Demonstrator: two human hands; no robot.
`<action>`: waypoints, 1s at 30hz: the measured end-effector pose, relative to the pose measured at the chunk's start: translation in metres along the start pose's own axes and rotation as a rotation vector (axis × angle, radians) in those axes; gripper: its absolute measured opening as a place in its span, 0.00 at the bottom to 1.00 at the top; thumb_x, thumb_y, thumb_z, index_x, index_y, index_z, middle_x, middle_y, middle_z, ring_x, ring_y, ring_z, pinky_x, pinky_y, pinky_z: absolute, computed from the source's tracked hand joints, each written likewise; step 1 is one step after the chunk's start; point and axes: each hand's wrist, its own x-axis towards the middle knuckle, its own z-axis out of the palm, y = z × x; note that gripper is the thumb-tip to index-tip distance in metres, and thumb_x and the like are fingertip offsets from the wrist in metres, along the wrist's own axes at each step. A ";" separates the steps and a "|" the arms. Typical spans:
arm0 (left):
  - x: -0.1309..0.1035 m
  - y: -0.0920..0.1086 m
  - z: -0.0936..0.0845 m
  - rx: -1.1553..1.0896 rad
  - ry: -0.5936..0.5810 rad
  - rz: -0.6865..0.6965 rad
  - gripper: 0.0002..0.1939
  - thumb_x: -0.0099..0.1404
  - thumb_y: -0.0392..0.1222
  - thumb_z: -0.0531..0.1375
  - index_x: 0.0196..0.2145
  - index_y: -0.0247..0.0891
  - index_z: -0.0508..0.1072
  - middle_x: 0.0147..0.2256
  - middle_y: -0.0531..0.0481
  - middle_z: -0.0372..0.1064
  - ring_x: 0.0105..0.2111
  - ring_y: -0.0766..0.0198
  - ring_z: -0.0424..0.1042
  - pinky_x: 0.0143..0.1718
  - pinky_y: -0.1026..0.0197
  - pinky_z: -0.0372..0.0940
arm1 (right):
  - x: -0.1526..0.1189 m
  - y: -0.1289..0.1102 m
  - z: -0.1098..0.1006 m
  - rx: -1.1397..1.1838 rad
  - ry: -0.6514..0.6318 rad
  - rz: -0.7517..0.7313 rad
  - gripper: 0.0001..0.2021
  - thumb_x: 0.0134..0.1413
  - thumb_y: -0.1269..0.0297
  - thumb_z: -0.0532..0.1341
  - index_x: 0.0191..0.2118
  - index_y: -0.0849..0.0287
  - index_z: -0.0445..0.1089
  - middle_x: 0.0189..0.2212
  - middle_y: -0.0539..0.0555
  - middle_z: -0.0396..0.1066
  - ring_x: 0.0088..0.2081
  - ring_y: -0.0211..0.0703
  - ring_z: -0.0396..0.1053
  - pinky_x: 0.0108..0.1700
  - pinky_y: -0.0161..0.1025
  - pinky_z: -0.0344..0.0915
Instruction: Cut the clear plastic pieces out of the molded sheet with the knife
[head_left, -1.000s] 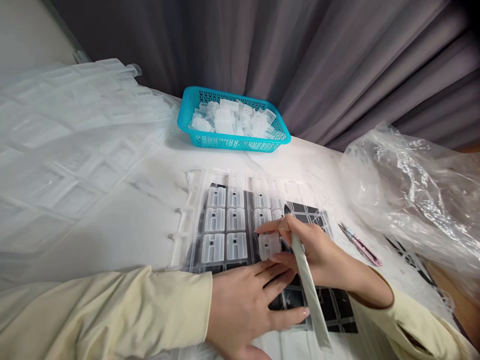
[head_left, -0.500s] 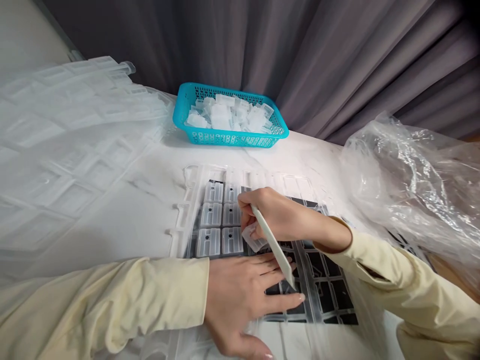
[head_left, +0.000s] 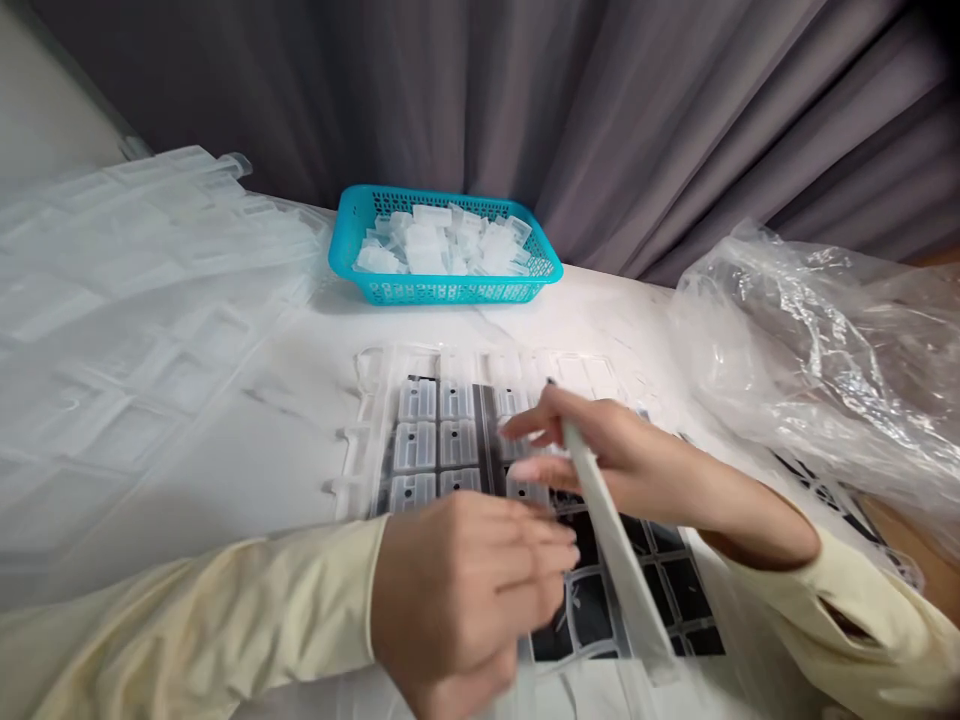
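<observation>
My right hand (head_left: 600, 445) is over the right part of a clear moulded plastic sheet (head_left: 367, 405) with rows of pockets, its thumb and fingertips parted near the translucent pieces. Lodged in that hand is a long, flat white stick-like tool (head_left: 619, 545), its wide end pointing toward me. Slightly blurred, my left hand (head_left: 472, 590) hovers above the near part of the sheet, fingers curled together; whatever is inside them is hidden. Small translucent rectangular pieces (head_left: 415, 443), each with a dark round spot, fill several pockets. Other pockets (head_left: 592, 605) show black.
At the back, a turquoise basket (head_left: 450, 292) holds many loose translucent pieces (head_left: 427, 245). A stack of clear moulded sheets (head_left: 135, 330) lies on the left. Crumpled clear plastic film (head_left: 817, 350) covers the right side. A grey curtain (head_left: 450, 90) hangs behind the white table (head_left: 277, 440).
My left hand has gone from lying flat on the sheet to curled and raised. My right hand moved right and its fingertips opened; the translucent piece formerly at them is no longer there.
</observation>
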 end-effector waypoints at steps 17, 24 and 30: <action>0.002 -0.045 -0.020 0.163 -0.417 -0.202 0.20 0.69 0.32 0.42 0.57 0.36 0.58 0.58 0.51 0.56 0.62 0.57 0.43 0.61 0.43 0.41 | -0.057 0.033 0.025 0.489 0.027 0.250 0.08 0.56 0.61 0.58 0.33 0.58 0.59 0.24 0.49 0.72 0.21 0.35 0.69 0.21 0.30 0.65; 0.000 -0.042 -0.021 0.092 -0.416 -0.253 0.26 0.64 0.42 0.54 0.59 0.40 0.55 0.61 0.50 0.49 0.63 0.53 0.39 0.61 0.43 0.38 | -0.054 0.036 0.021 0.166 0.002 -0.085 0.04 0.56 0.67 0.58 0.33 0.59 0.70 0.26 0.51 0.74 0.27 0.36 0.73 0.30 0.31 0.68; 0.003 -0.042 -0.022 0.143 -0.505 -0.240 0.26 0.66 0.41 0.49 0.61 0.39 0.50 0.62 0.52 0.45 0.63 0.55 0.38 0.61 0.45 0.36 | -0.057 0.030 0.030 0.112 0.054 -0.011 0.03 0.57 0.66 0.57 0.33 0.58 0.67 0.20 0.48 0.72 0.18 0.33 0.68 0.20 0.30 0.63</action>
